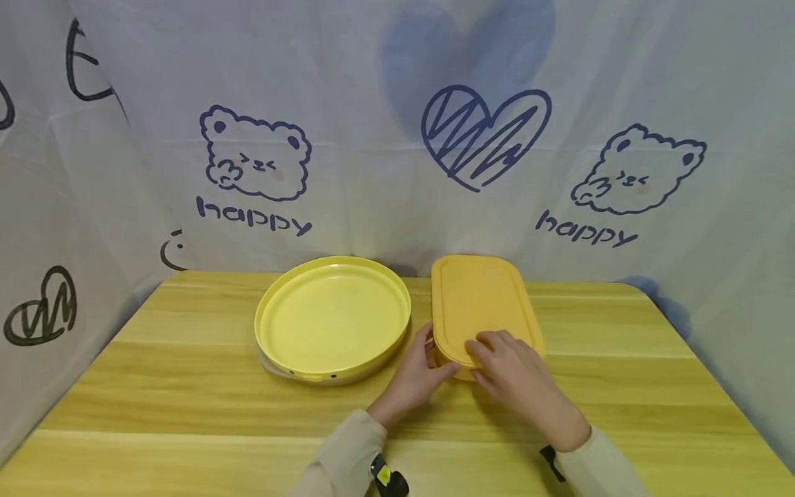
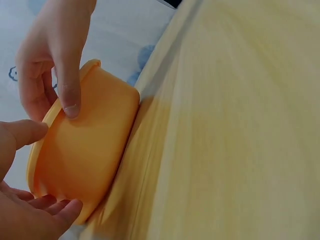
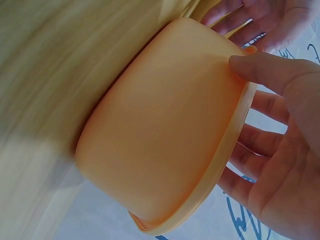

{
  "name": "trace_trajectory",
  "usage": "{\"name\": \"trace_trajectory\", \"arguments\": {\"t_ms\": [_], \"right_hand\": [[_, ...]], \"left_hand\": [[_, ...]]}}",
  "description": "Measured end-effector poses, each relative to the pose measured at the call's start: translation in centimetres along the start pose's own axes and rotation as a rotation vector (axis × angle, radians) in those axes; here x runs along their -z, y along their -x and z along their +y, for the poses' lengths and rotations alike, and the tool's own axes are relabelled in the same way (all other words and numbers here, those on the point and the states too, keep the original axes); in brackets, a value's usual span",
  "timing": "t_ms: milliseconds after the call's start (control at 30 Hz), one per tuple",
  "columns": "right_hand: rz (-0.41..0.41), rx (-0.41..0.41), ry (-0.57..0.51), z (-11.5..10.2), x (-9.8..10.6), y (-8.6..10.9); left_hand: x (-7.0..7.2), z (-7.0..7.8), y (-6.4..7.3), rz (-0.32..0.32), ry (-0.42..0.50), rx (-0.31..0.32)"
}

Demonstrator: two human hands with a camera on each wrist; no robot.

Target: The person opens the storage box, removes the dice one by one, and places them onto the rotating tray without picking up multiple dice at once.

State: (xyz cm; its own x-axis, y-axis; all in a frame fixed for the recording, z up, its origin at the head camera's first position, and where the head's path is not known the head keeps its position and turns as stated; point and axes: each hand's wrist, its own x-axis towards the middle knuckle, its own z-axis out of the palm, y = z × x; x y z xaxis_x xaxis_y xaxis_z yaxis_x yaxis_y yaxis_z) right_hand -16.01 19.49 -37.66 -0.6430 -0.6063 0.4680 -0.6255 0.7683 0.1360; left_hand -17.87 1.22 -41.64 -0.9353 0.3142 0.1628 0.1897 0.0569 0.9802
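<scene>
A rounded rectangular orange food container [image 2: 92, 145] stands on the wooden table with its orange lid [image 1: 475, 297] on top. At its near left corner, my left hand [image 1: 411, 378] grips the container, thumb by the rim and fingers along the side wall. My right hand [image 1: 520, 378] is at the lid's near edge. Its fingers lie bent over the lid, while the thumb [image 3: 245, 67] presses the wall just below the rim. In the right wrist view, the lid's top face is turned away and hidden.
Left of the container sits a large round yellow tray [image 1: 335, 317] with a raised rim, a pale edge showing beneath it. The wooden table [image 1: 186, 400] ends at a white curtain [image 1: 366, 138] with bear and heart drawings.
</scene>
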Motion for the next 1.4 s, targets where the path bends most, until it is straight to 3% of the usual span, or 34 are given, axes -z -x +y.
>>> {"name": "trace_trajectory", "arguments": {"t_ms": [100,333,633,767,967,1233,1400], "right_hand": [[0.008,0.020,0.001,0.1,0.1,0.0],[0.003,0.014,0.022,0.4,1.0,-0.2],[-0.013,-0.082,-0.043,0.6,1.2,0.2],[0.074,-0.082,-0.014,0.6,1.1,0.1],[0.291,0.048,0.139,0.8,0.3,0.0],[0.368,0.031,0.192,0.6,-0.2,-0.3],[0.406,0.074,0.165,0.3,-0.5,-0.6]], "left_hand": [[-0.3,0.1,-0.2,0.030,0.054,0.026],[-1.0,0.1,-0.8,0.024,0.099,-0.009],[-1.4,0.0,-0.8,0.043,0.070,0.018],[-1.7,0.0,-0.9,0.065,0.064,0.037],[-2.0,-0.2,-1.0,0.105,0.034,0.054],[-1.7,0.1,-0.7,0.131,-0.005,0.083],[-1.2,-0.1,-0.4,0.148,-0.003,0.084]]}}
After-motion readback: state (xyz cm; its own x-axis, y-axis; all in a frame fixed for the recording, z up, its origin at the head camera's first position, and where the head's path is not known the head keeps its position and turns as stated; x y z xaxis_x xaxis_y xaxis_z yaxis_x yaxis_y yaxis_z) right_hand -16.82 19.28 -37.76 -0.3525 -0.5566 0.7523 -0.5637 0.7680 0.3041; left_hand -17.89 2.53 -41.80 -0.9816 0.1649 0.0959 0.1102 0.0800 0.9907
